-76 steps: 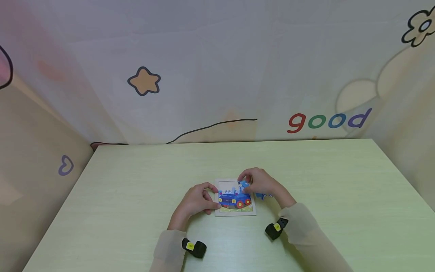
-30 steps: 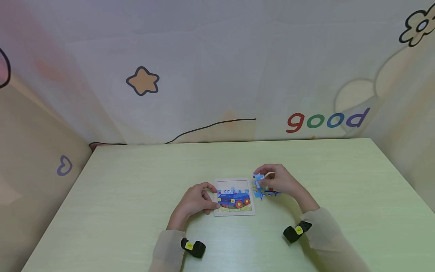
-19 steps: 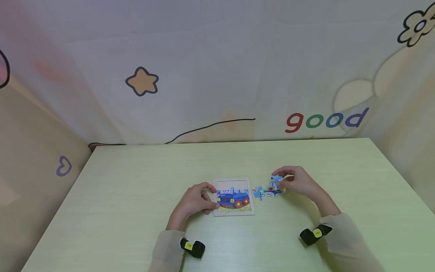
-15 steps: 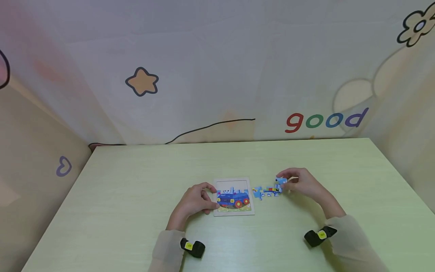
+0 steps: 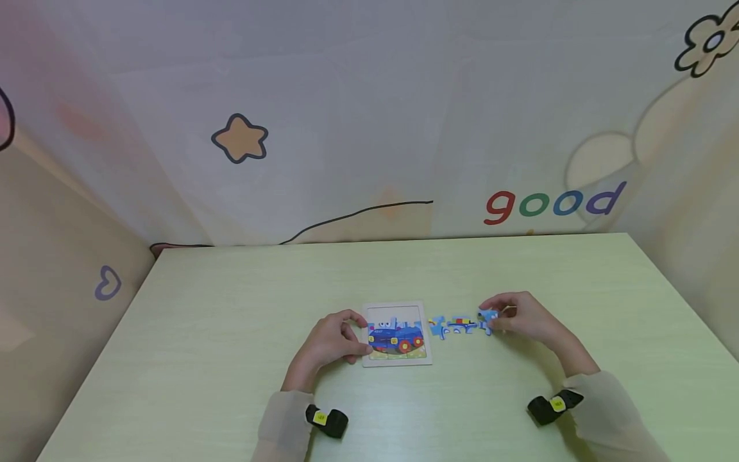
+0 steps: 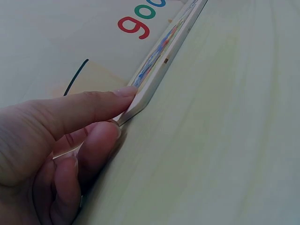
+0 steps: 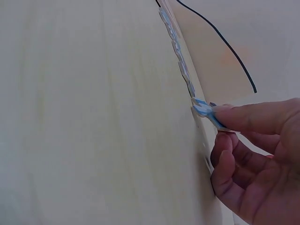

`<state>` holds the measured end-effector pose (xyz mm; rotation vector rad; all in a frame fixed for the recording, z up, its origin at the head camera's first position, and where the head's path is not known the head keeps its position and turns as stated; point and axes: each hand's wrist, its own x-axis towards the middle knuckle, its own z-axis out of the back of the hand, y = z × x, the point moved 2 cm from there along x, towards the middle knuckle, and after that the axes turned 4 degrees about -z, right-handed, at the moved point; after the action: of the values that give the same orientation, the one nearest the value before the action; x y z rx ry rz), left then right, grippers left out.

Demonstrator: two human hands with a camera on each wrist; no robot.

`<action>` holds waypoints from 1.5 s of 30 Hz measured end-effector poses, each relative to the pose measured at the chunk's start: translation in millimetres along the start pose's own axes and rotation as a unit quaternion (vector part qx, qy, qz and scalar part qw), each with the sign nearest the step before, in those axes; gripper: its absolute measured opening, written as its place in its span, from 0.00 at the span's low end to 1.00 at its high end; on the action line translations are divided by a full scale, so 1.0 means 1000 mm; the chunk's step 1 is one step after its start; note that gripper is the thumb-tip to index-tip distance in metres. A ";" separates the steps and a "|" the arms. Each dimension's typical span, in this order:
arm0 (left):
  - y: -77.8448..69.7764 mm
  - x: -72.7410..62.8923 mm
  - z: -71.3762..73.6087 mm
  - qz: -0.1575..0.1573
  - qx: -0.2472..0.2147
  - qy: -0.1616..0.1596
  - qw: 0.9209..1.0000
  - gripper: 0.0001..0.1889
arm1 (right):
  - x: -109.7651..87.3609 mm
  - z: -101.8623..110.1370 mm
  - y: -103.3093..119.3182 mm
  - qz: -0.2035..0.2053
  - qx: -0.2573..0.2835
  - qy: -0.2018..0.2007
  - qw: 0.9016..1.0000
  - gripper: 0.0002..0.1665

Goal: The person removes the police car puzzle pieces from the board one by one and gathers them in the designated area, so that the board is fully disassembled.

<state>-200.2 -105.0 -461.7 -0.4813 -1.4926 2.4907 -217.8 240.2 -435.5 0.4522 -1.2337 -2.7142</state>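
Observation:
A jigsaw puzzle tray (image 5: 398, 363) with a pale frame lies mid-table, a blue tractor-like vehicle picture filling its lower part and bare board showing above. My left hand (image 5: 335, 339) holds the tray's left edge; in the left wrist view the thumb (image 6: 125, 91) lies over the rim with a curled finger beside it. Right of the tray, my right hand (image 5: 522, 317) pinches a blue puzzle piece (image 5: 487, 316) between thumb and fingers, tilted in the right wrist view (image 7: 206, 110). Two loose puzzle pieces, one blue (image 5: 439, 328) and one blue with red and yellow (image 5: 462, 324), lie between tray and hand.
The pale green table (image 5: 242, 308) runs back to a fabric backdrop (image 5: 346, 128) printed with a star and the word "good". Black wrist cameras (image 5: 328, 421) are strapped to both sleeves.
My right hand has carried the blue piece from over the tray's upper right, rightward past the loose pieces, lowering it beside their right end. The left hand has stayed on the tray.

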 end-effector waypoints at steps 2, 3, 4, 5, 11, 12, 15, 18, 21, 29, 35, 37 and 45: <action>0.000 0.000 0.000 0.000 -0.002 0.001 1.000 0.19 | 0.000 0.000 0.000 -0.001 -0.005 0.000 1.000 0.18; 0.000 0.000 0.000 0.000 -0.003 0.001 1.000 0.19 | 0.000 0.000 0.000 -0.002 -0.008 0.000 1.000 0.18; 0.000 0.000 0.000 0.000 -0.004 0.001 1.000 0.19 | 0.000 -0.001 -0.001 -0.004 -0.011 -0.001 1.000 0.18; 0.000 0.000 0.000 0.001 -0.004 0.001 1.000 0.19 | 0.000 -0.001 -0.001 -0.008 -0.012 -0.001 1.000 0.18; 0.002 0.000 0.000 0.003 -0.002 0.000 1.000 0.20 | 0.001 -0.002 0.000 -0.010 -0.020 0.000 1.000 0.17; 0.002 0.000 0.000 0.003 -0.002 0.000 1.000 0.20 | 0.001 -0.003 0.000 -0.007 -0.024 -0.001 1.000 0.17; 0.002 0.000 0.000 0.004 -0.004 0.001 1.000 0.20 | 0.002 -0.004 0.000 0.003 -0.041 -0.007 0.999 0.15; 0.001 0.000 0.000 0.004 -0.004 0.001 1.000 0.20 | 0.002 -0.004 0.001 0.012 -0.056 -0.012 0.998 0.13; 0.001 0.000 0.000 0.002 -0.004 0.002 1.000 0.20 | 0.002 -0.004 0.001 0.014 -0.062 -0.012 0.998 0.13; 0.000 -0.001 0.000 0.000 -0.001 0.001 1.000 0.20 | 0.003 -0.003 0.001 0.016 -0.065 -0.002 0.998 0.13; -0.001 -0.001 0.001 0.001 0.002 0.000 1.000 0.20 | 0.002 -0.002 0.003 0.018 -0.066 0.000 0.998 0.13; -0.001 -0.001 0.001 0.000 0.002 0.000 1.000 0.20 | 0.002 -0.002 0.004 0.018 -0.066 -0.004 0.998 0.13; -0.001 0.000 0.001 0.003 0.001 0.001 1.000 0.20 | 0.003 -0.007 0.015 0.023 -0.045 -0.039 0.998 0.13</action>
<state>-200.2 -105.3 -460.3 -0.4905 -1.4908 2.4949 -218.6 224.0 -429.0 0.3056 -1.1185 -2.7585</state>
